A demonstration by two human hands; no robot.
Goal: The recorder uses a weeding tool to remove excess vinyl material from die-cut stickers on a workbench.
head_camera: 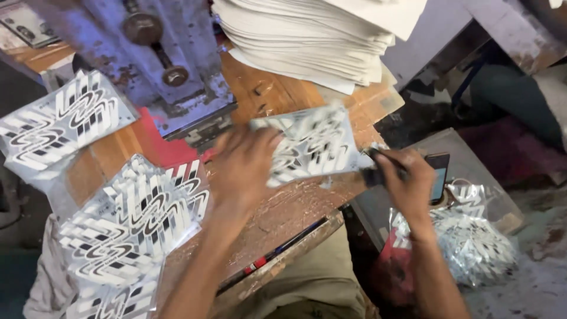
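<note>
A printed sheet (312,146) is pinned near the table edge (307,233) under the spread left hand (245,165). Its right edge is met by a dark tool (378,168), gripped in the closed right hand (407,180).

A worn wooden workbench (277,100) carries a grey metal press (165,53) with chipped paint and a tall stack of white sheets (313,41); to the right, a dusty concrete floor (531,277) lies in daylight
</note>
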